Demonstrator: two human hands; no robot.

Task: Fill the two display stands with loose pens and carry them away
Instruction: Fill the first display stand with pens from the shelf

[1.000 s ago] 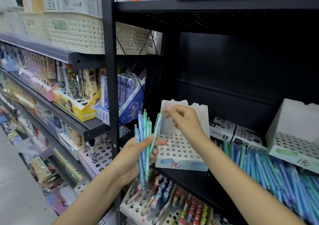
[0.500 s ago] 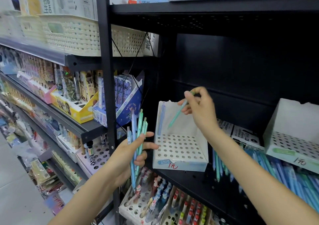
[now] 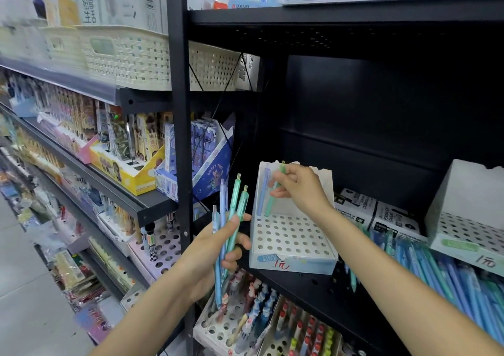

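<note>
From the head camera, the left hand (image 3: 215,249) grips a small bunch of pens (image 3: 227,227) in blue and green, its fingers (image 3: 240,243) curled round the barrels and the thumb pressed across them, so that the clicker ends fan upward just left of the nearer display stand (image 3: 293,256). That stand, a white box with a perforated floor and a handwritten price on its front lip, sits on the black shelf (image 3: 313,287) and already has a pale blue pen (image 3: 263,192) standing against its back wall at the left. The right hand (image 3: 298,189) reaches over the stand's back wall and pinches a green pen (image 3: 274,194) between thumb and fingertips, holding it nearly upright just beside the blue one, its lower end down at the holes (whether the tip has entered a hole I cannot tell). The second display stand (image 3: 463,219), of the same white kind, sits farther right on the same shelf, well apart from both hands. Between and in front of the two stands lies a heap of loose pens (image 3: 450,279), mostly blue with some green, spread across the shelf. Behind that heap are some black and white marker boxes (image 3: 379,211).
</note>
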